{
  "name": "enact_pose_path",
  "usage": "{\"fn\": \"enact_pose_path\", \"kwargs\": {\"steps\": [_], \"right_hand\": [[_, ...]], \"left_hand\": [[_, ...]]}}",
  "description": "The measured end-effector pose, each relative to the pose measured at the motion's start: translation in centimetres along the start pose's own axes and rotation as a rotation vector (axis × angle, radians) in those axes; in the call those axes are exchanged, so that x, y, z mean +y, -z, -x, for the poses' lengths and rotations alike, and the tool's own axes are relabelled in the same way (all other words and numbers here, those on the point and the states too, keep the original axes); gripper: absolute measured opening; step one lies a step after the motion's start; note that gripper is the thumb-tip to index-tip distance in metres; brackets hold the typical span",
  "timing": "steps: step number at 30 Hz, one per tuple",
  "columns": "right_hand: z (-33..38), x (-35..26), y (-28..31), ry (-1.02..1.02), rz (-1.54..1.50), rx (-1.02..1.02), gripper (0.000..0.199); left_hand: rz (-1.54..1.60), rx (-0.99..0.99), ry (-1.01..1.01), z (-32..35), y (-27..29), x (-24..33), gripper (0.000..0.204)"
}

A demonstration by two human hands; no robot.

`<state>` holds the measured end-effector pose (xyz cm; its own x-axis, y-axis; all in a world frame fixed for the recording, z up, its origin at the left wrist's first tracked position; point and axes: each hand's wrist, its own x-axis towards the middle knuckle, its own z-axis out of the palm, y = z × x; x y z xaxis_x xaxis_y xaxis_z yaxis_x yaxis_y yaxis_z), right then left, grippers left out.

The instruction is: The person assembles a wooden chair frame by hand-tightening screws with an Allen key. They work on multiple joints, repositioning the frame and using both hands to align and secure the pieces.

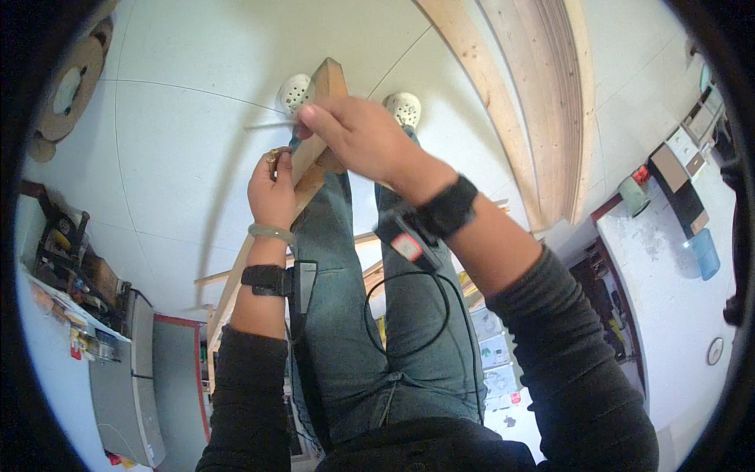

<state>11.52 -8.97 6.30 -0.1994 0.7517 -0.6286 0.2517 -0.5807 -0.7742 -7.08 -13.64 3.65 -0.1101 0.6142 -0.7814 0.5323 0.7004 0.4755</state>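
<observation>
A wooden beam (330,82) runs between my legs and slants down toward the lower left. My left hand (270,191) is closed beside the beam, fingertips pinched at a small gold-coloured piece (273,156) too small to name. Just above and to the right, my right hand (358,135) crosses over the beam with curled fingers. From its thumb and forefinger a thin whitish rod (270,125) sticks out to the left, blurred, so its kind does not show. Black straps with small boxes sit on both wrists; a pale bangle (271,233) circles the left one.
Long wooden boards (535,86) lie on the floor at the upper right. A large brown spool-like roll (77,86) stands far left. At the right is a white table (661,299) with containers on it. My pale clogs (405,108) flank the beam; a black cable (409,346) loops over my legs.
</observation>
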Motion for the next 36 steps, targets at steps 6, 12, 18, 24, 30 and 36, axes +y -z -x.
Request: {"fn": "enact_pose_path", "kwargs": {"steps": [6, 12, 18, 24, 30, 36], "right_hand": [[6.3, 1.5, 2.0, -0.076, 0.488, 0.168, 0.044], [1.1, 6.0, 1.1, -0.341, 0.646, 0.098, 0.063], [-2.0, 3.6, 0.5, -0.26, -0.062, -0.073, 0.069], [1.3, 0.9, 2.5, -0.095, -0.009, -0.182, 0.057], [2.9, 0.8, 1.9, -0.158, 0.949, -0.105, 0.048], [-1.2, 4.3, 0.5, -0.571, 0.775, -0.139, 0.056]], "left_hand": [[-0.032, 0.155, -0.08, -0.4, -2.7, -0.8, 0.019], [-0.174, 0.241, -0.126, -0.6, -3.1, -0.9, 0.018], [-0.265, 0.287, -0.209, -0.5, -3.1, -1.1, 0.016], [-0.288, 0.363, -0.303, -0.5, -3.3, -1.6, 0.015], [-0.306, 0.343, -0.273, -0.7, -3.1, -1.8, 0.014], [-0.28, 0.416, -0.335, -0.6, -3.4, -2.0, 0.013]]}}
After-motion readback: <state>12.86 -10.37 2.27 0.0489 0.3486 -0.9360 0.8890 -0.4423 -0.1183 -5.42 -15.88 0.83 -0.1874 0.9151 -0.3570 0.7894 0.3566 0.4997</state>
